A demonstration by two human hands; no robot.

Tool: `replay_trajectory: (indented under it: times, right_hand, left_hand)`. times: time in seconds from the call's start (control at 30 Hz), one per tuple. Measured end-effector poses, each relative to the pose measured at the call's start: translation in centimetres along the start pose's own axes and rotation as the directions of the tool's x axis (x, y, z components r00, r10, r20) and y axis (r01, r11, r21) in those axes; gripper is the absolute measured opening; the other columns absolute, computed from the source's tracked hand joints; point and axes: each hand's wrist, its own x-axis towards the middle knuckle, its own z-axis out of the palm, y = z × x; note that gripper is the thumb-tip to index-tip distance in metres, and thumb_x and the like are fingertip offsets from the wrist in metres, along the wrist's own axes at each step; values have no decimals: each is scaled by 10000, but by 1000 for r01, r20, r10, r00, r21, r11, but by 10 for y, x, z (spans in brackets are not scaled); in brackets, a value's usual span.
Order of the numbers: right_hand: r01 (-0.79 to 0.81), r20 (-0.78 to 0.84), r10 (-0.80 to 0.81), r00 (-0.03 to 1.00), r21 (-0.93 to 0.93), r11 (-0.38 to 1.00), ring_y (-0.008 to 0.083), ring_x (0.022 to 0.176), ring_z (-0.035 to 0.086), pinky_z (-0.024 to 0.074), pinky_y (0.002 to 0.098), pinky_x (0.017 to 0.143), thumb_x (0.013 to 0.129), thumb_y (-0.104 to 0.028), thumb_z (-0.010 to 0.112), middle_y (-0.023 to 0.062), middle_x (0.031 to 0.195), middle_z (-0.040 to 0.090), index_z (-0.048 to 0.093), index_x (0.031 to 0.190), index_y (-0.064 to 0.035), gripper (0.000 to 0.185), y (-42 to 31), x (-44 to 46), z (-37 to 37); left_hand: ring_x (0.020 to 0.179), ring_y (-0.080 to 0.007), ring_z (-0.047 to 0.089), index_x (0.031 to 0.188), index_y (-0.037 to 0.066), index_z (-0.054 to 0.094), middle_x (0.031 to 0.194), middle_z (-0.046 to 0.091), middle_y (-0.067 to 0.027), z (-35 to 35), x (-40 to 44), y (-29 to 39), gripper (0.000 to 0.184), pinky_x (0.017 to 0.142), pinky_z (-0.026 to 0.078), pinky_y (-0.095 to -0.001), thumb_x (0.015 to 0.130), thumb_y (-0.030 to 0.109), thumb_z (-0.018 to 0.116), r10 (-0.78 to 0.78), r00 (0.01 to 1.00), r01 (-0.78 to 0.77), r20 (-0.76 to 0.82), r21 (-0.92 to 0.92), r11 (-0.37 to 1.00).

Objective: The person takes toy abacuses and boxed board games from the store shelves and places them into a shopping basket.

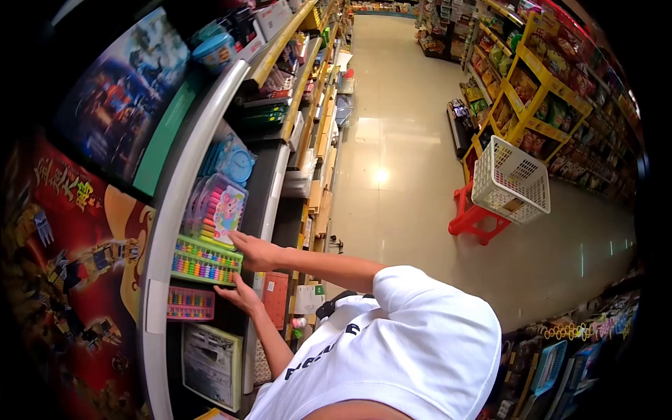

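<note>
A green abacus (208, 260) with rows of coloured beads sits at the shelf front on the left. My right hand (257, 252) closes on its upper right corner, fingertips close to the plastic case of crayons (225, 210) beside it. My left hand (243, 297) grips the abacus's lower right edge, thumb and fingers around the corner. Just below lies a pink abacus (190, 304), apart from both hands. Part of the right hand's grip is hidden behind its own back.
A framed picture (211, 364) and blue clock-like items (234, 162) share the shelf (269, 185). Across the tiled aisle, a white basket (511, 178) rests on a red stool (476, 220). Yellow snack racks (539, 98) stand behind it. Hanging goods (549, 371) line the lower right.
</note>
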Motion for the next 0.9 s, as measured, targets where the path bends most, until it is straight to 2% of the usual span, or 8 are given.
replay_trajectory:
  times: [0.1, 0.2, 0.3, 0.4, 0.47, 0.53, 0.67, 0.9]
  right_hand:
    - [2, -178, 7, 984, 49, 999, 395, 1224, 327, 314, 380, 1005, 707, -83, 583, 268, 1351, 270, 172, 1348, 35, 771, 20, -73, -48]
    - [-318, -189, 333, 924, 106, 942, 357, 1222, 351, 310, 370, 1015, 752, -127, 581, 249, 1320, 338, 247, 1330, 19, 684, 49, -193, -94]
    - [-687, -157, 685, 711, 51, 725, 369, 1260, 292, 242, 381, 1054, 763, -216, 601, 263, 1356, 288, 237, 1333, 40, 724, 103, -348, -120]
    - [-928, -204, 920, 334, 100, 359, 377, 1277, 257, 244, 385, 1053, 735, -257, 617, 288, 1362, 257, 235, 1331, 53, 773, 130, -488, -156]
    - [-948, -229, 955, 189, 210, 238, 377, 1286, 239, 246, 390, 1051, 725, -250, 618, 292, 1371, 233, 235, 1331, 52, 778, 106, -547, -188]
    - [-924, -561, 825, -63, 346, 165, 390, 1229, 330, 310, 406, 1005, 710, -230, 628, 293, 1327, 314, 266, 1314, 55, 760, 90, -594, -205]
    - [-912, -724, 679, -124, 352, 209, 353, 1068, 508, 405, 392, 909, 717, -230, 644, 260, 1271, 410, 309, 1276, 70, 718, 65, -637, -237]
    - [-682, -745, 648, -158, 557, 474, 218, 898, 603, 470, 307, 792, 737, -197, 647, 214, 1266, 433, 264, 1318, 38, 734, 63, -627, -290]
  left_hand:
    - [1182, -321, 379, 1350, -66, 134, 1338, 267, -265, 9, -22, 4, 748, 980, 307, -380, 833, 253, 569, 36, 994, -25, -98, 114, 993]
    - [1173, -326, 374, 1324, -20, 216, 1327, 271, -220, 26, -72, 5, 640, 986, 317, -412, 828, 191, 561, 171, 979, -148, -111, 189, 971]
    - [1125, -293, 419, 1258, -15, 308, 1255, 368, -190, 73, -135, 12, 506, 914, 388, -377, 825, 99, 542, 312, 947, -314, 72, 17, 949]
    - [1089, -245, 436, 1213, -9, 351, 1186, 422, -161, 139, -178, -3, 435, 902, 388, -342, 833, 82, 543, 201, 875, -152, 441, -144, 978]
    - [997, -208, 483, 1169, -12, 402, 1078, 488, -135, 181, -215, 6, 392, 881, 400, -323, 833, 109, 564, 175, 739, -184, 650, -54, 981]
    - [967, -194, 516, 1133, -8, 445, 1034, 524, -115, 228, -255, 16, 371, 860, 415, -310, 835, 167, 582, 104, 458, -217, 883, -3, 976]
    - [1068, -231, 499, 1182, 8, 455, 1148, 512, -140, 287, -357, 62, 440, 886, 414, -339, 844, 262, 578, 79, -62, -518, 995, -99, 850]
    - [1091, -256, 487, 1174, 9, 472, 1176, 503, -142, 343, -477, 83, 447, 891, 414, -370, 848, 297, 570, 30, -404, -311, 914, -168, 935]
